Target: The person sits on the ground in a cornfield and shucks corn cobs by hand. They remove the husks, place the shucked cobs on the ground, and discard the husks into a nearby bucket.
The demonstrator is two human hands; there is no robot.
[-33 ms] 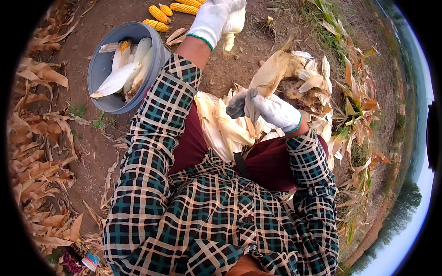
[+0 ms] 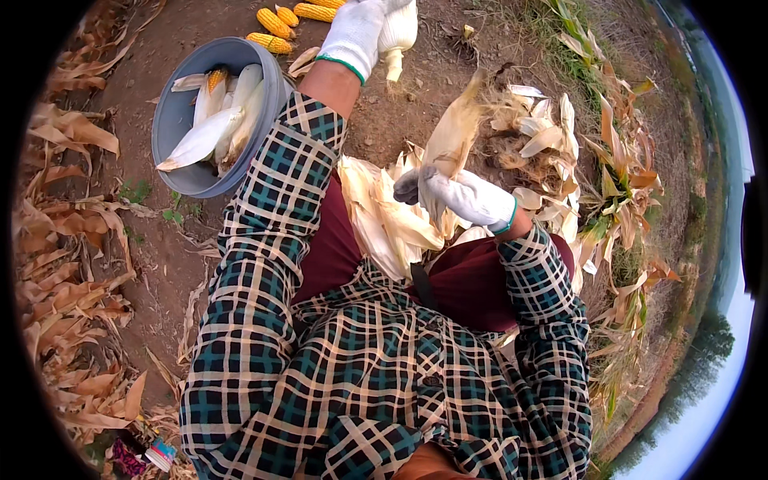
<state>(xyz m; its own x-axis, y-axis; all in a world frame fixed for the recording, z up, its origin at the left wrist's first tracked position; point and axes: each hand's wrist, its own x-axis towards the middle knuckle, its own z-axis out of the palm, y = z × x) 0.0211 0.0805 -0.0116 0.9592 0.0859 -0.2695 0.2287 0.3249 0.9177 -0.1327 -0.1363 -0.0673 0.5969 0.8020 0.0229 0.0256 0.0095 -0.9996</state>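
At the top edge, my gloved left hand (image 2: 355, 34) closes on an ear of corn (image 2: 398, 34) in pale husk, its stalk end pointing down toward me. Part of that hand and of the ear lies beyond the picture. My right hand (image 2: 468, 198), in a white glove with grey, soiled fingers, grips a dry corn husk (image 2: 450, 132) that stands up out of the fist. Loose pale husks (image 2: 376, 210) lie between my knees, just under the right hand.
A grey bucket (image 2: 170, 108) on the left holds several corn ears in husk. Husked yellow cobs (image 2: 274, 24) lie on the soil behind it. A heap of husks and silk (image 2: 548, 140) is at the right. Dry leaves (image 2: 68, 224) cover the far left.
The dry husk in my right hand has swung a little to the left and stands more upright. My left hand has shifted slightly left with the ear of corn.
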